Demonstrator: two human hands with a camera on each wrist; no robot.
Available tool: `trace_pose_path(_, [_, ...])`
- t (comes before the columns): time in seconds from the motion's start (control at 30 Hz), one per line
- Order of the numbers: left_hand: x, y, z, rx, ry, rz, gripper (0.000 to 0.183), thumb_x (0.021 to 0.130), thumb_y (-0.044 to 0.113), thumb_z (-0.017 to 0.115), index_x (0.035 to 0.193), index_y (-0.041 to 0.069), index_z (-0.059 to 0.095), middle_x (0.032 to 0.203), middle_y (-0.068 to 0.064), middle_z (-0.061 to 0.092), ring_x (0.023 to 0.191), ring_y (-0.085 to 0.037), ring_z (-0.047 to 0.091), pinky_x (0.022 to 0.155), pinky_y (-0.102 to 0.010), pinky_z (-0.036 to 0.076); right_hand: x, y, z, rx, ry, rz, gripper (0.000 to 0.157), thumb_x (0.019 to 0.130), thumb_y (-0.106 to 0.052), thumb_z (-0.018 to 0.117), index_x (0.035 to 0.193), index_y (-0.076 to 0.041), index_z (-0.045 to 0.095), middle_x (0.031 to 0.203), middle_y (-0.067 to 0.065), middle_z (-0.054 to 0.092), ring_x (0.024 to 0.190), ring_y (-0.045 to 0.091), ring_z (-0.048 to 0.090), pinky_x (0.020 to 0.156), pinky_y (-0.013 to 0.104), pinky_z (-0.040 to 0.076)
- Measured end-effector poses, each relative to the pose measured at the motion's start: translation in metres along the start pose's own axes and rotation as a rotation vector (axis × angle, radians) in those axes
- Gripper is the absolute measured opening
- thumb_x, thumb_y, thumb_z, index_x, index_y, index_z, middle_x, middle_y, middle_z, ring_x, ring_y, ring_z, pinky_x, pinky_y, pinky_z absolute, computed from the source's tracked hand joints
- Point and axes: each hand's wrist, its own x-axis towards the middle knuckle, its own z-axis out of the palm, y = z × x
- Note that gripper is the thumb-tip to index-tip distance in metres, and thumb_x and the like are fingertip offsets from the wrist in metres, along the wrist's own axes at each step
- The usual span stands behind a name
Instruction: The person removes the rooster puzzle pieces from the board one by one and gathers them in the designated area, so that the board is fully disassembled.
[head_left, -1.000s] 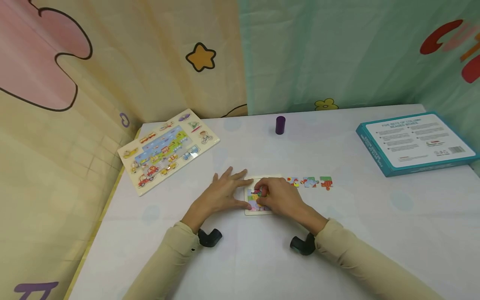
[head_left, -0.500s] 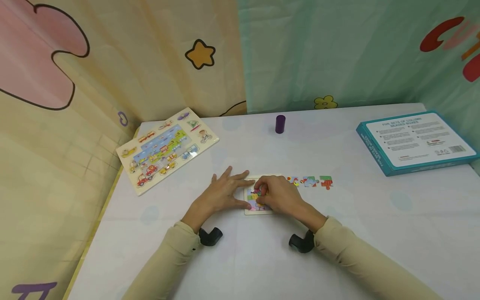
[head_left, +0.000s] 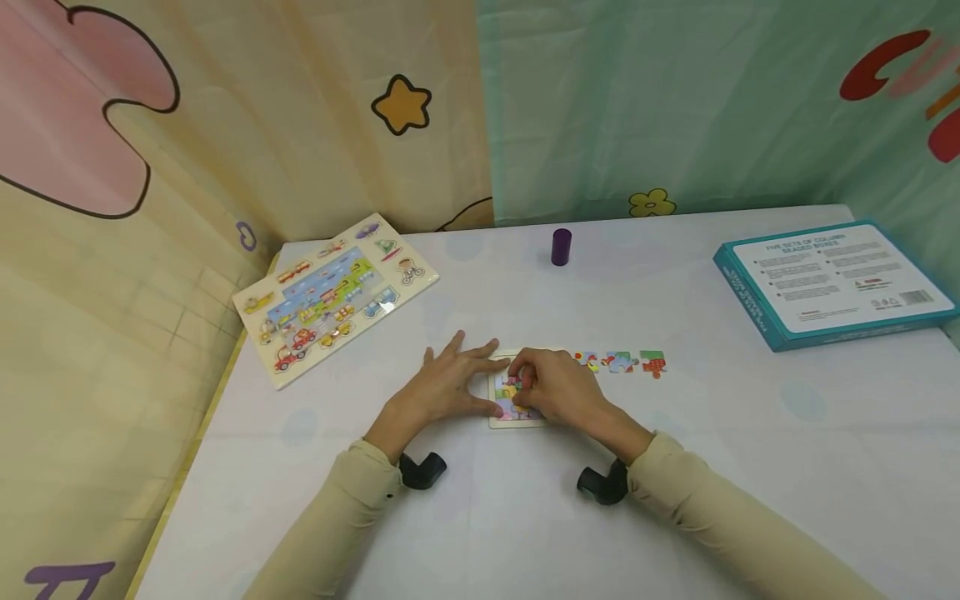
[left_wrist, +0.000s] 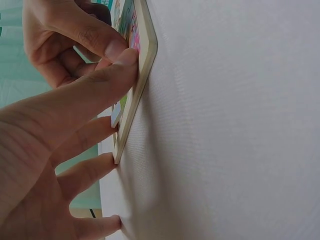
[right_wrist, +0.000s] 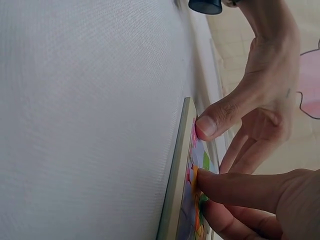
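A small jigsaw puzzle board (head_left: 513, 423) with a pale wooden rim lies flat in front of me, its colourful picture partly covered by both hands. My left hand (head_left: 442, 390) is spread along its left side, thumb on the near corner and forefinger at the far edge. My right hand (head_left: 564, 392) reaches over the board's right part. Its thumb and fingers pinch a puzzle piece (right_wrist: 203, 199) at the picture surface, mostly hidden by the fingertips. In the left wrist view the two thumbs nearly meet over the board.
To the right of the board, loose puzzle pieces (head_left: 620, 362) lie in a row. A larger vehicle puzzle (head_left: 408, 250) is at the back left, a purple cylinder (head_left: 561, 247) at the back, a teal box (head_left: 832, 279) at the right. Black wrist mounts (head_left: 423, 472) sit below the wrists.
The right fingers have shifted very slightly over the board, and the red and pink bits beside the fingertips look a little different. The left hand stays in place.
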Motion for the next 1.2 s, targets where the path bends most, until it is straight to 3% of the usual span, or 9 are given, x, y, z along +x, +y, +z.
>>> trace_pose_path(0.3, [0.000,0.002,0.000,-0.009,-0.003,-0.015,0.071,0.073,0.044,0.085,0.137,0.031,0.059,0.156,0.005,0.035,0.148,-0.042,0.010,0.104,-0.078,0.012,-0.004,0.002,0.004,0.024,0.057,-0.050,0.030,0.076,-0.010,0.081,0.099,-0.018,0.064,0.070,-0.009,0.056,0.060,0.010,0.050,0.052,0.028,0.040])
trace_pose_path(0.43, [0.000,0.003,0.000,-0.016,-0.011,-0.022,0.071,0.073,0.043,0.085,0.138,0.030,0.059,0.156,0.005,0.034,0.148,-0.042,0.008,0.104,-0.077,0.011,-0.006,0.005,0.003,0.046,0.073,-0.070,0.021,0.080,-0.013,0.079,0.094,-0.020,0.065,0.073,-0.008,0.057,0.063,0.010,0.051,0.054,0.028,0.041])
trace_pose_path(0.6, [0.000,0.003,-0.001,-0.019,-0.016,-0.027,0.072,0.074,0.043,0.085,0.139,0.029,0.058,0.157,0.005,0.033,0.148,-0.041,0.007,0.105,-0.077,0.010,-0.007,0.007,0.001,0.133,0.085,-0.108,0.011,0.085,-0.014,0.076,0.085,-0.020,0.067,0.079,-0.008,0.061,0.074,0.011,0.057,0.067,0.030,0.046])
trace_pose_path(0.73, [0.000,0.003,-0.001,-0.025,-0.020,-0.032,0.072,0.074,0.042,0.085,0.139,0.029,0.058,0.157,0.005,0.033,0.148,-0.041,0.007,0.105,-0.077,0.010,-0.007,0.009,0.000,0.172,0.089,-0.129,0.008,0.086,-0.012,0.075,0.087,-0.017,0.068,0.081,-0.008,0.066,0.071,0.010,0.058,0.069,0.030,0.047])
trace_pose_path(1.2, [0.000,0.002,-0.001,-0.021,-0.024,-0.027,0.072,0.074,0.044,0.084,0.139,0.029,0.057,0.158,0.005,0.032,0.148,-0.041,0.008,0.105,-0.077,0.010,-0.008,0.015,-0.006,0.222,0.127,-0.002,0.005,0.086,-0.016,0.076,0.091,-0.015,0.074,0.083,-0.006,0.072,0.067,0.012,0.059,0.063,0.030,0.046])
